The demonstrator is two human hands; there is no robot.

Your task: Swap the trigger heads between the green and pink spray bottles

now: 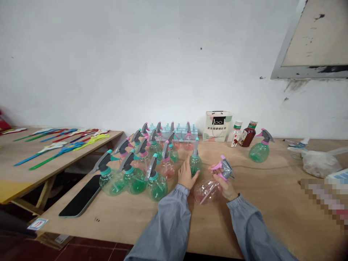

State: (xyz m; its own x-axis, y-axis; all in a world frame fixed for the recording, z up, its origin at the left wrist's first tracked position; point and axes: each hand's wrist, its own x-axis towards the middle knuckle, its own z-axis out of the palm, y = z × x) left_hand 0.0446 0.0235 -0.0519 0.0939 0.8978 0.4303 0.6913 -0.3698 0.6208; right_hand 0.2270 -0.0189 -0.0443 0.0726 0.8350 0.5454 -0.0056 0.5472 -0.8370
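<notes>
My left hand (186,174) rests its fingers against a green spray bottle (195,162) that stands upright at the right end of a cluster of several green and pink spray bottles (141,170). My right hand (226,185) is closed around the neck of a pink spray bottle (208,190), which lies tilted on the wooden table (272,203) with its grey and pink trigger head (224,169) pointing up and to the left. Both arms wear grey sleeves.
A lone green spray bottle (260,148) stands at the back right beside two small bottles (243,134) and a paper bag (217,126). A black phone (81,197) lies at the left edge. Plastic bag (320,163) far right. Side table (32,170) with colourful sticks left.
</notes>
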